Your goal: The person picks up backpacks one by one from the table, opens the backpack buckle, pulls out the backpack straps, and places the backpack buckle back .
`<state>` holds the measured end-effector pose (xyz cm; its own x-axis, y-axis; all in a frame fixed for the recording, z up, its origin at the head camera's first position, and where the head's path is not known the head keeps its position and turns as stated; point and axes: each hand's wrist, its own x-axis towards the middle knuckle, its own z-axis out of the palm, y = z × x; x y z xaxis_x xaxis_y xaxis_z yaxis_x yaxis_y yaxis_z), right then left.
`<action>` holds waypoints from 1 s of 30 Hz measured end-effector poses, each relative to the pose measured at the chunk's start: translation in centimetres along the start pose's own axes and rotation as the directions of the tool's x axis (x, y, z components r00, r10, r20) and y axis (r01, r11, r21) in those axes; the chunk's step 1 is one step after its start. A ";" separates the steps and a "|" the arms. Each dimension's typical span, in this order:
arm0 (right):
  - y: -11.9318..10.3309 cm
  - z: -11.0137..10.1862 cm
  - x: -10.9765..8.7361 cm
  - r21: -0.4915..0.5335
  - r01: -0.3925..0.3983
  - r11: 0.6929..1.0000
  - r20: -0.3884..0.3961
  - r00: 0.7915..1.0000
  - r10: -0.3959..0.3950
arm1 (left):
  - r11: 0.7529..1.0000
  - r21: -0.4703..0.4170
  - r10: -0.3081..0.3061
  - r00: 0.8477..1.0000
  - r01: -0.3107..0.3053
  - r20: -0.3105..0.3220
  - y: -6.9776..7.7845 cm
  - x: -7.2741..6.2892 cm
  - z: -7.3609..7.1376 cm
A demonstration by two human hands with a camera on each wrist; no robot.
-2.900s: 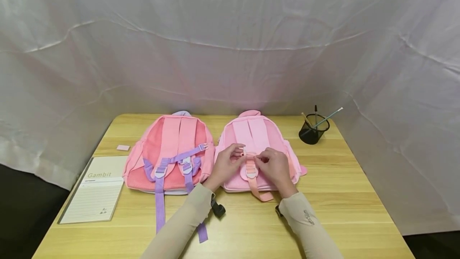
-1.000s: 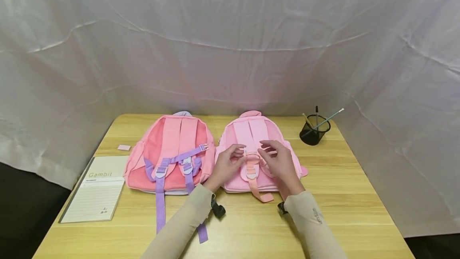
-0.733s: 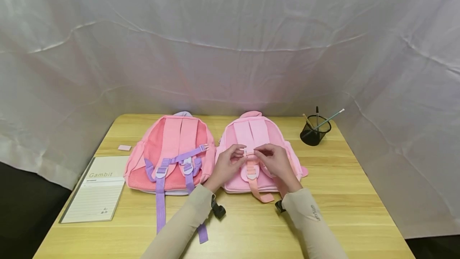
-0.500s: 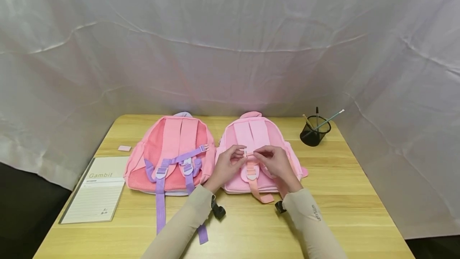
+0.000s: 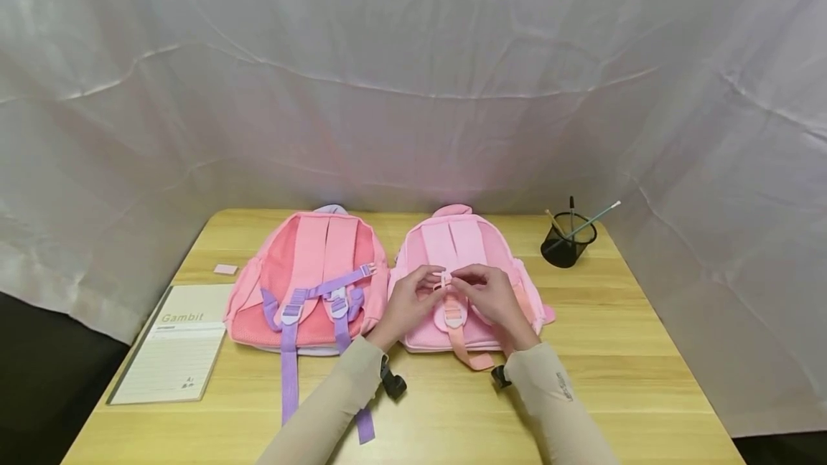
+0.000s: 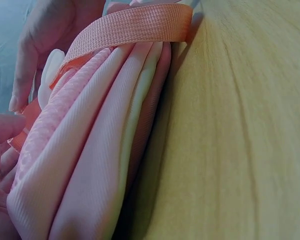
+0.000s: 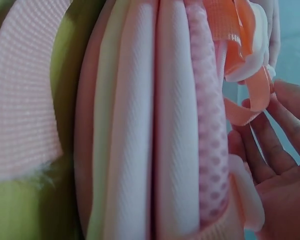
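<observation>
Two small backpacks lie side by side with their strap sides up. Over the light pink backpack [image 5: 413,329], both hands meet at a small pale side-release buckle [image 5: 442,280]. My left hand [image 5: 405,305] pinches the buckle's left part between thumb and fingers. My right hand [image 5: 494,300] pinches its right side, at the strap. Whether the two parts are locked together, I cannot tell. Just below is a white strap adjuster [image 5: 454,322] with an orange strap [image 5: 460,349] hanging from it. The right wrist view shows the orange webbing [image 7: 257,102] looping towards my right fingers [image 7: 285,120].
The coral backpack [image 5: 252,318] with purple straps [image 5: 288,379] is to the left. Beyond it are a notebook [image 5: 174,350] and a small pink eraser [image 5: 225,269]. A black mesh pen cup [image 5: 563,253] holding several sticks and pens stands at the right rear of the wooden table [image 5: 620,379].
My right hand loosened its fingers, pinched again, then moved slightly left, so the fingertips of both hands are closer at the buckle. My left hand stayed nearly still. The head view has tilted up slightly.
</observation>
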<state>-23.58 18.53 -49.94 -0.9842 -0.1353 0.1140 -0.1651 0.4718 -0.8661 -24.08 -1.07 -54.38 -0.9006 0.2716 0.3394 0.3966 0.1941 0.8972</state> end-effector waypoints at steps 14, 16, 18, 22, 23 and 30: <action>0.0 0.0 0.0 0.012 0.034 0.999 0.026 0.999 -0.034 | 1.000 0.019 0.011 1.000 -0.011 -0.003 0.0 0.0 0.1; 0.0 -0.2 -0.1 -0.002 0.035 0.999 0.029 0.999 -0.035 | 1.000 0.025 0.004 1.000 -0.003 -0.004 0.0 0.0 0.1; 0.1 -0.5 -0.3 -0.021 0.034 0.999 0.028 0.999 -0.034 | 1.000 0.031 -0.004 1.000 0.004 -0.004 0.0 0.0 0.1; 0.6 -0.9 -0.7 -0.050 0.023 0.998 0.038 0.999 -0.021 | 0.999 0.029 -0.012 1.000 0.013 -0.006 0.0 -0.1 0.0; 0.7 -0.9 -0.7 -0.048 0.020 0.999 0.044 0.999 -0.018 | 0.999 0.030 -0.014 1.000 0.014 -0.007 0.0 0.0 0.0; 1.1 -0.5 -0.4 -0.004 -0.011 1.000 0.041 0.999 0.011 | 1.000 0.015 -0.003 1.000 0.003 -0.012 0.0 0.1 -0.2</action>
<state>-23.43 19.54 -50.66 -0.9826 -0.1656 0.0845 -0.1547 0.4766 -0.8654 -24.25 -1.20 -54.28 -0.9037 0.2596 0.3404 0.3967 0.2088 0.8939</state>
